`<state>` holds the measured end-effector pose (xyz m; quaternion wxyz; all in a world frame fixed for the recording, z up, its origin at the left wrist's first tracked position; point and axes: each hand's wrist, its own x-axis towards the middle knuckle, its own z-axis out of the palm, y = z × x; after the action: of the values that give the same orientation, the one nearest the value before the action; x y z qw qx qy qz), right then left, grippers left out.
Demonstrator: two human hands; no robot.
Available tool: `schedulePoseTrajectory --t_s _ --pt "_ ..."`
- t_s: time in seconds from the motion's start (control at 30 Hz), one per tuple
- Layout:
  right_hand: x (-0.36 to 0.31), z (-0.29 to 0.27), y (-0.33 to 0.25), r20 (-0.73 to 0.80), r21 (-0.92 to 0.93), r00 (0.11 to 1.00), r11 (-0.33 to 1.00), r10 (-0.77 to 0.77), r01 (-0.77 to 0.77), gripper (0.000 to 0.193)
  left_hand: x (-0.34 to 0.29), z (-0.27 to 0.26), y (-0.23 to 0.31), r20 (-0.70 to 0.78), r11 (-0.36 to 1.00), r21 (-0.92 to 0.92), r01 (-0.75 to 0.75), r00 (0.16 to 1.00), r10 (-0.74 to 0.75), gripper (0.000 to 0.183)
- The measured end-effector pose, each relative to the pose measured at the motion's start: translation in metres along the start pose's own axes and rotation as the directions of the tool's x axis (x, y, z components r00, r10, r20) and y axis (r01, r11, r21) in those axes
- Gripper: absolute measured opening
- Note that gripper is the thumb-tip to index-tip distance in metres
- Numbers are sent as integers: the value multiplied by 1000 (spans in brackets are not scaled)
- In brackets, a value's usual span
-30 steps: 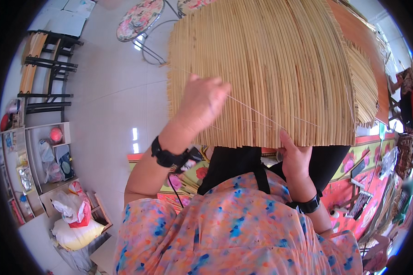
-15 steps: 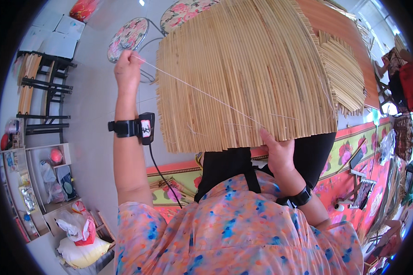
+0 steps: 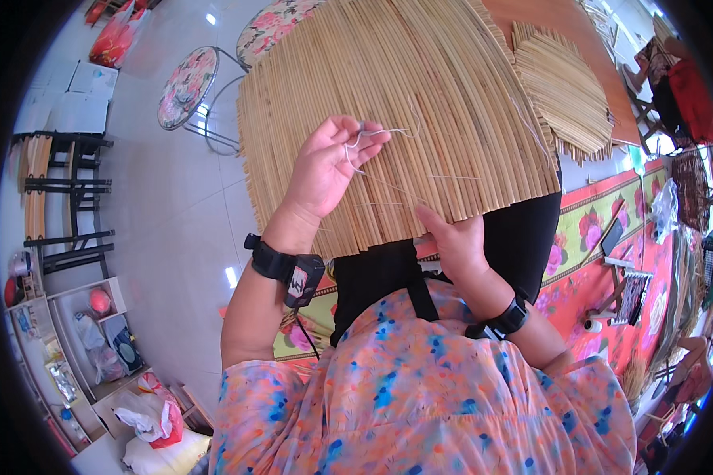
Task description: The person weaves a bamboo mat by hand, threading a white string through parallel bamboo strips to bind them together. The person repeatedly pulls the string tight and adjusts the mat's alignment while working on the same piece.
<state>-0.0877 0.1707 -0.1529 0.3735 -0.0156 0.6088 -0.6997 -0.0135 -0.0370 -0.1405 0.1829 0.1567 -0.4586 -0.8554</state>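
A large mat of thin straw-coloured reeds (image 3: 420,103) lies over my lap and reaches away from me. My left hand (image 3: 329,166) rests on its near part and pinches a thin white thread (image 3: 380,134) between thumb and fingers; the thread loops to the right and runs down across the reeds. My right hand (image 3: 451,237) holds the mat's near edge, with its thumb on top. Both wrists wear black bands.
A smaller reed piece (image 3: 562,87) lies on a brown table at the upper right. Two round flowered stools (image 3: 186,83) stand on the pale tiled floor to the left. A dark wooden rack (image 3: 59,198) and shelves with bags are at the far left. A red flowered cloth (image 3: 610,261) lies to the right.
My left hand, stretched far up to the left with the thread taut half a second ago, has come back down onto the mat. The thread is slack now. The right hand stays at the edge.
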Motion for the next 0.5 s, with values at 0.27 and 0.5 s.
schedulePoseTrajectory --t_s 0.27,0.5 --pt "4 -6 6 34 -41 997 997 -65 67 39 -4 2 9 -21 980 122 155 988 -154 31" --pt "5 -7 8 40 -73 998 996 -45 48 39 7 11 11 -122 729 664 168 986 -116 18"
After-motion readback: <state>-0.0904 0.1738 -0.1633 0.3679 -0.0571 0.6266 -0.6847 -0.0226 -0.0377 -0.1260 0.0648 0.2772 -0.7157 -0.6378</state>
